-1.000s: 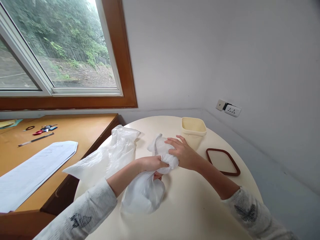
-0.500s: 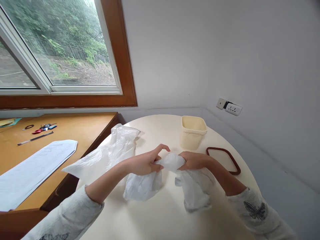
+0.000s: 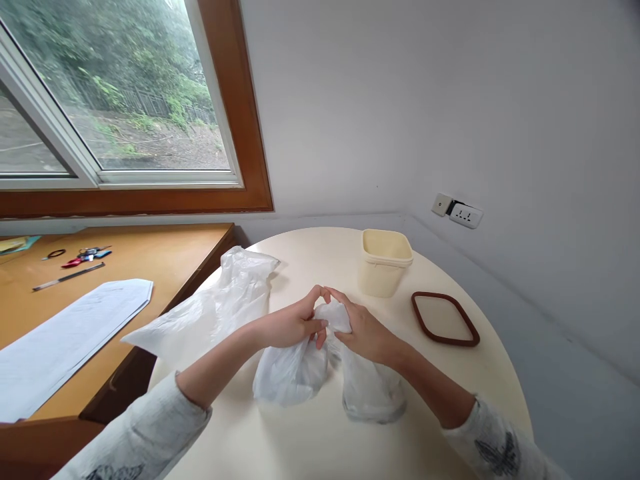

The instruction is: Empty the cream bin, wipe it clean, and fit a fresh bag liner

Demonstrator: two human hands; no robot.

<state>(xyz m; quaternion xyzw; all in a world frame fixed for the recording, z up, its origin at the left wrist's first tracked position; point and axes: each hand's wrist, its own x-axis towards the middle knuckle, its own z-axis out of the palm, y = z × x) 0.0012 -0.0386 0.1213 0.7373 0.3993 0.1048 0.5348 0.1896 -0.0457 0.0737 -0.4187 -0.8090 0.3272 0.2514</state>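
Observation:
A thin white plastic bag (image 3: 293, 377) is bunched up between both hands over the table, its loose ends hanging down on either side. My left hand (image 3: 295, 323) pinches the gathered part from the left. From the right, my right hand (image 3: 367, 333) closes round the same bunch, thumb below and fingers above. The fingertips of the two hands meet at the top. To the left lies a second crumpled white plastic bag (image 3: 240, 287). Behind the hands stands a cream plastic container (image 3: 384, 267), without a lid on it.
The round cream table (image 3: 315, 243) carries these things. A brown rounded-square frame (image 3: 445, 340) lies at its right. The wooden desk (image 3: 170, 253) on the left holds paper sheets (image 3: 75, 333), a pen (image 3: 69, 277) and keys (image 3: 90, 255). A wall socket (image 3: 466, 215) is at the right.
My right hand has moved left toward my left hand, bringing its side of the bag along. The bunch between the hands has become smaller, and the fingertips now meet.

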